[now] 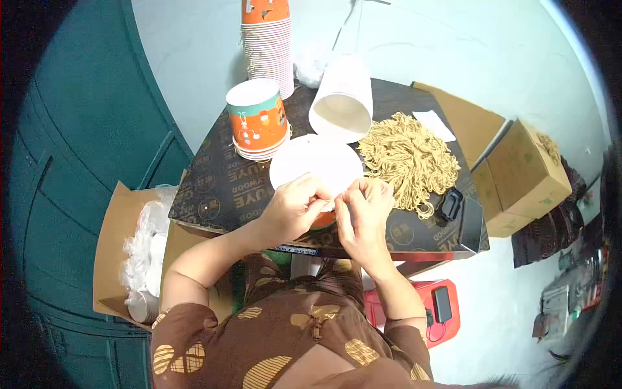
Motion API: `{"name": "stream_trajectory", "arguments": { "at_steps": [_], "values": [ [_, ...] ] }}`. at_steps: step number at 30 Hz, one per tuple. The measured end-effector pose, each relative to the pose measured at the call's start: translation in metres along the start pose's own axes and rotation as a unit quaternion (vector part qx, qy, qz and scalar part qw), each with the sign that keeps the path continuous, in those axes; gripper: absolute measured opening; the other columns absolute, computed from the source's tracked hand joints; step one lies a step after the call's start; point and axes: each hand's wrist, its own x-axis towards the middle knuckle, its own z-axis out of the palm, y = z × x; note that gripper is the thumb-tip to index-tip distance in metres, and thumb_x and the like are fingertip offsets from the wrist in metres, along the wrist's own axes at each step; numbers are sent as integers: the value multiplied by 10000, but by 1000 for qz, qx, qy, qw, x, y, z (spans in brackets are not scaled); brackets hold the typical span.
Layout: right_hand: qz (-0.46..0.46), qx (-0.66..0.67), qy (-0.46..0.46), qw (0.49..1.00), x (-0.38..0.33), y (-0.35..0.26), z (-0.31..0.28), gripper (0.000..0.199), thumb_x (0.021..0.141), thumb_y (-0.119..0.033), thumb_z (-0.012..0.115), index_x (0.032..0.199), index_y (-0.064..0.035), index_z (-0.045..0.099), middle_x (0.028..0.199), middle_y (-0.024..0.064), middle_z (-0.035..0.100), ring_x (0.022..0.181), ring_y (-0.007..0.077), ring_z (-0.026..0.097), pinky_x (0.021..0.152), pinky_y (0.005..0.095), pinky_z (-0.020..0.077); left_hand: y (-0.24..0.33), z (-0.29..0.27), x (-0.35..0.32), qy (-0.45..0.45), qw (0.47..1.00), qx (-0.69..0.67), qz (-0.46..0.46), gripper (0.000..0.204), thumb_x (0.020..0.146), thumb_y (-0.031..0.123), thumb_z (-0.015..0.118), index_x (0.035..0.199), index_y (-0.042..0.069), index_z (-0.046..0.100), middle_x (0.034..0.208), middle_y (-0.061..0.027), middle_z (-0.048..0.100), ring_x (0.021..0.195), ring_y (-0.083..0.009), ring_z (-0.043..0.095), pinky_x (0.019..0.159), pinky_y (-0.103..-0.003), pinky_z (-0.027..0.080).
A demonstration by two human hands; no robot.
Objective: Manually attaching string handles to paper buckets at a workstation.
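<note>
Tub [317, 157] — near edge under L hand [293, 212] & R hand [365, 219] fingers [313, 188].

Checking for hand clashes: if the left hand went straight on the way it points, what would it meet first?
Likely the right hand, directly ahead of the left hand in the picture; exact depth is unclear.

The orange tub [260, 123] looks like smooth, faintly glossy paperboard; the round white piece [315, 161] is smooth and matt. The heaped cord [409, 159] looks rough and fibrous, the table [233, 206] smooth-faced wood board, the carton [109, 259] matt cardboard, the bags [144, 236] crinkled, glossy plastic.
</note>
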Motion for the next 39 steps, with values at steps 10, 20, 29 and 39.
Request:
{"name": "stream_trajectory", "arguments": {
  "at_steps": [10,20,29,39],
  "values": [
    [-8,68,-28,997,1,7,0,155,782,-43,698,926,-67,645,1024,82,569,1019,308,475,876,433,329,-6,4,0,-7,1000,-19,14,131,823,-83,642,901,-6,570,851,-133,610,741,-266,643,634,-345,519],
    [-9,122,-6,992,11,27,4,176,774,19,672,898,-95,619,871,35,580,931,267,525,854,393,330,-1,-4,2,-61,993,-62,-79,90,864,-56,662,928,-13,615,881,-71,620,751,-113,600,683,-250,499],
    [-48,84,-67,993,11,25,-9,123,785,-1,629,863,-87,668,936,47,592,970,266,498,866,409,312,-1,-1,2,-43,999,-11,-27,91,844,-75,644,911,-34,599,849,-121,627,709,-188,645,628,-304,516],
    [34,141,-122,982,8,21,-7,37,847,-97,665,853,-61,670,981,53,612,1027,257,491,916,415,301,-4,7,-1,3,999,8,36,136,829,-75,660,913,-3,580,869,-124,635,750,-256,663,641,-333,532]
  ]
}}
